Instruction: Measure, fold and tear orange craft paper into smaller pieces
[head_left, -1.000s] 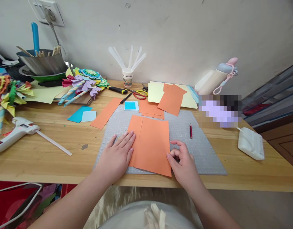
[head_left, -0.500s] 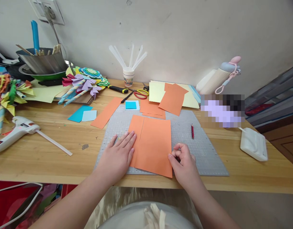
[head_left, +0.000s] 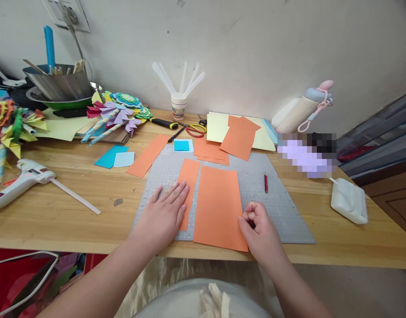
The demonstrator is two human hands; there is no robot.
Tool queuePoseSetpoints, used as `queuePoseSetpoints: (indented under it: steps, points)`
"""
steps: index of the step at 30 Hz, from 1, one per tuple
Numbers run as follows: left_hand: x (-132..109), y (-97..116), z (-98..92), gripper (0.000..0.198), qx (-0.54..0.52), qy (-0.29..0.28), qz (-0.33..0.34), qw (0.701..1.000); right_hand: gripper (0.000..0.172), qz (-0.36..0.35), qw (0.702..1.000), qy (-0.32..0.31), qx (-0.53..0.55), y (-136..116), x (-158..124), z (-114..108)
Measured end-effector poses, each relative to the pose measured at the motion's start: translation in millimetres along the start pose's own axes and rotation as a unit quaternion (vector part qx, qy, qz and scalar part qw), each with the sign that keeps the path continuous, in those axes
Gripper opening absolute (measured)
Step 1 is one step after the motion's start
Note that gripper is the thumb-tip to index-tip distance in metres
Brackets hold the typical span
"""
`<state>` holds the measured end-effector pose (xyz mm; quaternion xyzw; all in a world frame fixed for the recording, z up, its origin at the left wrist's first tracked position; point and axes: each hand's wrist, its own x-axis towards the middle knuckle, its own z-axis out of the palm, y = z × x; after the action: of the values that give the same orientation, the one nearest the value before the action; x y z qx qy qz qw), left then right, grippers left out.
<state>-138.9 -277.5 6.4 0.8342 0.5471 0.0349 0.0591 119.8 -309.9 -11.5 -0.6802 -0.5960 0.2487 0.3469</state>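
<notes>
My left hand (head_left: 165, 210) lies flat, fingers stretched, on a narrow orange paper strip (head_left: 189, 176) and partly covers it. Pinched at its right edge by my right hand (head_left: 261, 227) is a wider orange paper sheet (head_left: 218, 207). A gap of bare mat separates strip and sheet. Both rest on a grey cutting mat (head_left: 282, 212), the sheet's lower corner reaching past the mat's front edge. To the right of the sheet a short dark red pencil (head_left: 265, 183) lies on the mat.
Behind the mat are scissors (head_left: 195, 130), a yellow-black utility knife (head_left: 163, 123), a paper cup (head_left: 178, 108) of white sticks and stacked paper (head_left: 219, 123). A hot glue gun (head_left: 27, 176) and paper flowers (head_left: 123, 106) occupy the left. A white box (head_left: 349, 201) stands at right.
The wider orange sheet has slid right and slightly toward me with my right hand, parting from the narrow strip. My left hand has stayed in place on the strip.
</notes>
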Motion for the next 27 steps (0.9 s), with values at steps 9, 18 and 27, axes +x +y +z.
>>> queuePoseSetpoints:
  steps: [9, 18, 27]
  points:
    - [-44.4, -11.3, -4.2, 0.083, 0.01, 0.072, 0.123, 0.99, 0.014, 0.008, 0.999, 0.029, -0.014, 37.0, 1.5, -33.2]
    - [-79.8, -23.7, -5.6, 0.039, -0.272, 0.102, -0.005, 0.957, 0.011, -0.014, 0.998, 0.024, -0.05, 39.4, 2.0, -27.5]
    - [-5.8, -66.2, -49.9, 0.036, -0.448, 0.499, -0.169, 0.722, 0.011, -0.028, 0.997, 0.04, -0.064, 37.1, -1.0, -29.5]
